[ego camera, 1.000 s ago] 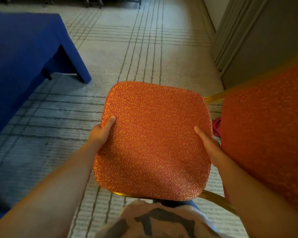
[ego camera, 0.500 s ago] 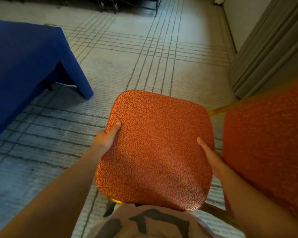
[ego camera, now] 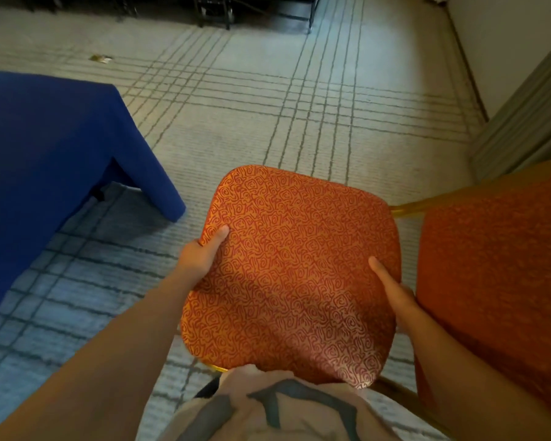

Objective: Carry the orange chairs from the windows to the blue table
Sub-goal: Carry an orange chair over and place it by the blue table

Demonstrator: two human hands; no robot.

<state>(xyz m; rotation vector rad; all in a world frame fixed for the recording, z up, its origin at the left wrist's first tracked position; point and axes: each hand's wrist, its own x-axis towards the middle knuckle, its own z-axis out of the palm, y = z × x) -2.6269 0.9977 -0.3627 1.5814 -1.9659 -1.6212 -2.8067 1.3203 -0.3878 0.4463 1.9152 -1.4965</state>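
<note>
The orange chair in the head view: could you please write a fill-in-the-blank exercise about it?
1. The left hand and right hand grip the orange chair by its ____.
2. The blue table stands to the person's ____.
3. The chair's metal frame is ____ coloured.
Missing words: seat, left, gold.

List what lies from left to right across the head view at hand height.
Blue cloth-covered table → left hand → patterned orange chair seat → right hand → orange padded chair back.
</note>
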